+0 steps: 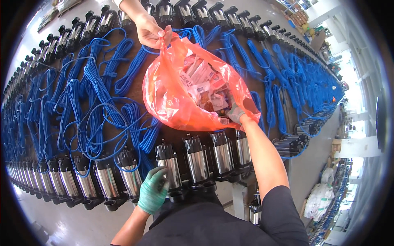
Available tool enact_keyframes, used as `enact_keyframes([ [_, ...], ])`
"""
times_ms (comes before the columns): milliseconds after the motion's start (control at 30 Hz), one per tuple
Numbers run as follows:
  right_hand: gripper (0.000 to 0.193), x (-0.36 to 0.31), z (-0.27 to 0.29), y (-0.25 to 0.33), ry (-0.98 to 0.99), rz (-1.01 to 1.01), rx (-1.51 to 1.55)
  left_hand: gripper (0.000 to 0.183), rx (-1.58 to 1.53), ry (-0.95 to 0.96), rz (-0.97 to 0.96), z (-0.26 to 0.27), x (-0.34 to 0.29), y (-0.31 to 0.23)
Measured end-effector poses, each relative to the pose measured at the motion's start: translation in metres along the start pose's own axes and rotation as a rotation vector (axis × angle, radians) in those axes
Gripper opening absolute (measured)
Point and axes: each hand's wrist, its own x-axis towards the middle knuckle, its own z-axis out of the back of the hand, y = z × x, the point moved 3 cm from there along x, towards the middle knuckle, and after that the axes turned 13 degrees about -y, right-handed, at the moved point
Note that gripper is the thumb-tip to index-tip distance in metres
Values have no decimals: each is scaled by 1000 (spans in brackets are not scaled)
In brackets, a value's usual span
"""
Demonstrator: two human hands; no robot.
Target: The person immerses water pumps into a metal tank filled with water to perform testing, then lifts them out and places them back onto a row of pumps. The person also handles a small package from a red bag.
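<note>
An orange-red plastic bag (172,110), its mouth wide, is full of small printed packets (201,80). My right hand (237,113), in a pale glove, reaches inside at the bag's right side. Its fingers are partly hidden among the packets, so their grip does not show. Another person's bare hand (150,30) pinches the bag's top edge from the far side. In a green glove, my left hand (154,192) hangs low, fingers loosely bent and apart from the thumb, with nothing visible in it. Close beside it stands a silver-and-black cylindrical pump (168,164).
Bundles of blue cable (98,78) cover much of the dark table (172,137). Rows of similar pumps (106,178) line its near and far edges. Some pumps lie on their sides (288,145) at the right. A white wrapped bundle (319,201) lies farther right.
</note>
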Motion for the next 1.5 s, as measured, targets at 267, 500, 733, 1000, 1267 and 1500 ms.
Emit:
enact_keyframes([
  [267, 35, 0, 43, 35, -47, 337, -69, 45, -62, 35, -5, -13, -11, 9],
  [500, 28, 3, 49, 53, -78, 265, -42, 44, -57, 96, -2, -30, -18, 8],
  [733, 18, -122, 246, 80, -784, 588, 212, 43, -44, 32, -11, -22, -21, 12],
  [1000, 17, -207, 333, 77, -821, 307, 571, 42, -18, 120, -49, -36, -2, -6],
  [1267, 16, -208, 219, -24, -407, 379, 35, 38, 142, 216, -66, -60, -5, -14],
  [1500, 19, -171, 142, -105, -334, 133, 198, 34, 264, 229, -63, -94, -18, -34],
])
